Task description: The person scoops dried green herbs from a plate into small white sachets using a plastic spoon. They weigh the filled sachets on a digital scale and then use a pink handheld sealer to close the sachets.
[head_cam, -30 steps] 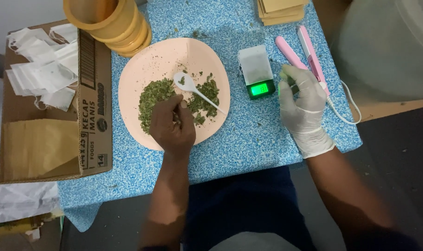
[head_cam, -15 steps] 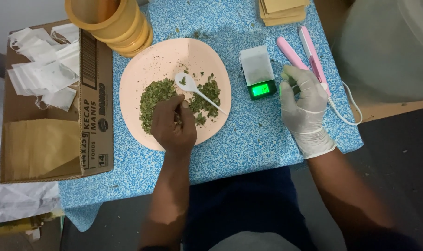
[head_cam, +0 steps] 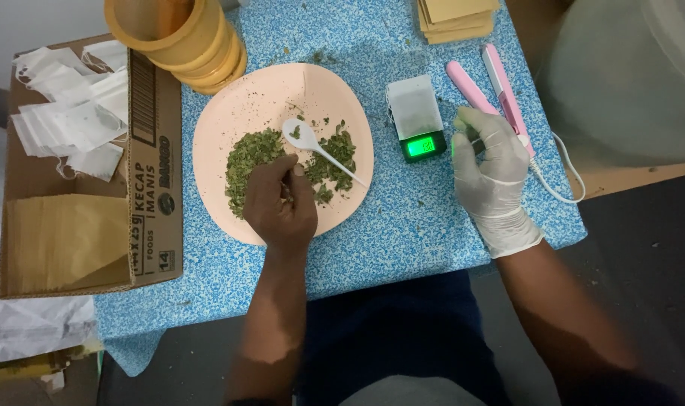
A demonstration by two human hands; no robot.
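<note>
Pink plate [head_cam: 230, 120] at desk [head_cam: 403, 233] centre holds a heap of green dried herb [head_cam: 246, 162], with a white spoon [head_cam: 316, 148] lying across it, bowl toward 10 o'clock. Left hand [head_cam: 278, 201], bare, rests on the plate at 6 o'clock, fingers curled and pinching herb. Right hand [head_cam: 491, 174], in a white glove, rests on the desk at 3 o'clock, loosely closed; whether it holds anything cannot be told. Scale [head_cam: 416, 120] just left of it carries a small pale sachet. Pink sealer [head_cam: 487, 83] at 1 o'clock. Cardboard box [head_cam: 87, 240] at 9 o'clock holds white sachets [head_cam: 75, 120]. Stacked yellow tubs [head_cam: 181, 37] at 11 o'clock.
</note>
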